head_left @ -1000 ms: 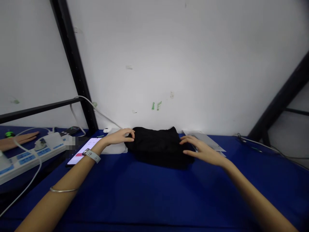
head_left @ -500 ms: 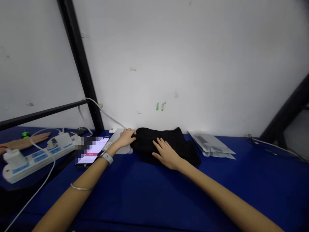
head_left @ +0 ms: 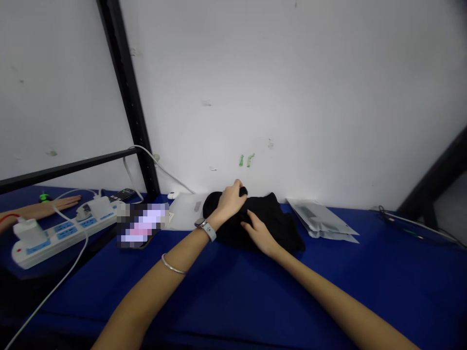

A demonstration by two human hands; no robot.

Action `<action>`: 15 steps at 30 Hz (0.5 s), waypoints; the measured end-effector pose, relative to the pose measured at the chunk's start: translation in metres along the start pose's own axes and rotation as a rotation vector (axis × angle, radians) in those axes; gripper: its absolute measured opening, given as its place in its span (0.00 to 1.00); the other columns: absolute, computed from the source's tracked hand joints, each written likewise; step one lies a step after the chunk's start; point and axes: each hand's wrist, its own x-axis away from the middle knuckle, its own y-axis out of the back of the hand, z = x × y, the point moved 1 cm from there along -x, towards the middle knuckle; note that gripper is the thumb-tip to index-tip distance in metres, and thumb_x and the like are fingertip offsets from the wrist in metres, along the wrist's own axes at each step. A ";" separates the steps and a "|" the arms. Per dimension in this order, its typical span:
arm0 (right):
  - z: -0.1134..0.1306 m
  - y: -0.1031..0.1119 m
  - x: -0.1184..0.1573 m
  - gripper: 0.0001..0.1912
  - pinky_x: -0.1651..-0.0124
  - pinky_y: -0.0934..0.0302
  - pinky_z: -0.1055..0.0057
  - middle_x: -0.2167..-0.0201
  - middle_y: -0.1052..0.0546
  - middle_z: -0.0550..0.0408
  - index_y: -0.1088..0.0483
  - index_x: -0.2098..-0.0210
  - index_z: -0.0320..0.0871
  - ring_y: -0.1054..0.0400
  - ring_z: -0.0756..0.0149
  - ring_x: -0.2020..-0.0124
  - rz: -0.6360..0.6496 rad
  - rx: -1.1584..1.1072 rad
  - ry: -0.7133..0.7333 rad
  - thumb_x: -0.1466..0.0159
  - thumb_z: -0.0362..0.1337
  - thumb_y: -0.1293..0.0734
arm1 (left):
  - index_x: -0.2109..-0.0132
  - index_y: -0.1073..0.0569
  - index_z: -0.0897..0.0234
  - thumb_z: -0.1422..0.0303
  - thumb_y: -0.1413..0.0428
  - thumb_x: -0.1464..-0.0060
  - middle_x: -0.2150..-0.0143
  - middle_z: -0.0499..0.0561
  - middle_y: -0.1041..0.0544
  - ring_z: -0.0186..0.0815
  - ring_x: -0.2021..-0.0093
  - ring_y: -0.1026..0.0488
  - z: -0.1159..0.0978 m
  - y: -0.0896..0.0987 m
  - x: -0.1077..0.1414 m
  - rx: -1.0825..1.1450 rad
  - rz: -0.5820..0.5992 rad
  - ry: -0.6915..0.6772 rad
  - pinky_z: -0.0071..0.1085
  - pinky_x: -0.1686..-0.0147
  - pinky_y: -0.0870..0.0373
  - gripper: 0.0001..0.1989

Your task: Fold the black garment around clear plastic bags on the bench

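A folded black cloth garment (head_left: 277,223) lies on the blue table against the wall; its exact kind cannot be made out. My left hand (head_left: 230,200) is closed on a bunched part of it, raised over the middle of the pile. On top of the cloth rests my right hand (head_left: 260,234), just right of the left one, with thumb and forefinger apart. Its other fingers are partly hidden by the dark fabric. Left of the garment is a flat, translucent plastic bag (head_left: 184,213).
Grey-white plastic packages (head_left: 321,221) lie to the right. A phone (head_left: 140,228), partly blurred out, is at left near a power strip (head_left: 62,238) with plugs and white cables. Another person's hand (head_left: 67,201) rests beyond it. A black metal post (head_left: 127,97) stands at left.
My left hand has moved right from the garment's left edge, carrying some cloth up over the middle. My right hand stays on the pile, its fingers less exposed.
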 end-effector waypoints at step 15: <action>-0.007 0.035 0.015 0.28 0.33 0.64 0.45 0.32 0.48 0.47 0.45 0.36 0.41 0.65 0.52 0.31 -0.116 0.487 0.073 0.34 0.42 0.45 | 0.63 0.25 0.67 0.57 0.52 0.41 0.61 0.62 0.22 0.49 0.57 0.24 0.026 -0.011 0.021 -0.319 0.369 0.128 0.35 0.62 0.31 0.19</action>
